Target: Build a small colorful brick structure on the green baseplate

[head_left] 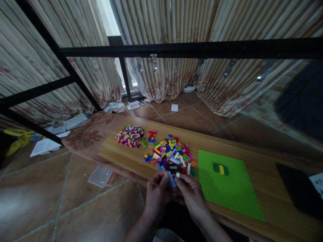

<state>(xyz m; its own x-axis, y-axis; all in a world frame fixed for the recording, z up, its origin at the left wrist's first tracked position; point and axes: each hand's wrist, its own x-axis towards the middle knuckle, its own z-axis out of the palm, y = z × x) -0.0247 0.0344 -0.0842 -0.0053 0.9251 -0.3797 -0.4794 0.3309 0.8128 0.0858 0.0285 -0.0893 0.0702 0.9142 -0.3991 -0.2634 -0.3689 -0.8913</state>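
Note:
Close to the front edge of the wooden board, my left hand (156, 188) is closed on a light blue building brick (172, 180), a long narrow one. My right hand (189, 191) pinches a small white brick (178, 175) beside the blue one; whether the two bricks touch I cannot tell. Just beyond my fingers lies a pile of mixed building bricks (169, 151). To the right, a green baseplate (227, 195) carries a small block of dark green bricks (216, 168) with a yellow brick (221, 169) in its middle.
A heap of tiny coloured bricks (130, 135) sits at the board's left part. The wooden board (196, 134) rests on a brown cloth (91, 134). A dark flat object (297, 188) lies at the right. On the floor is a clear plastic lid or tray (99, 176). Black metal bars (176, 51) cross behind.

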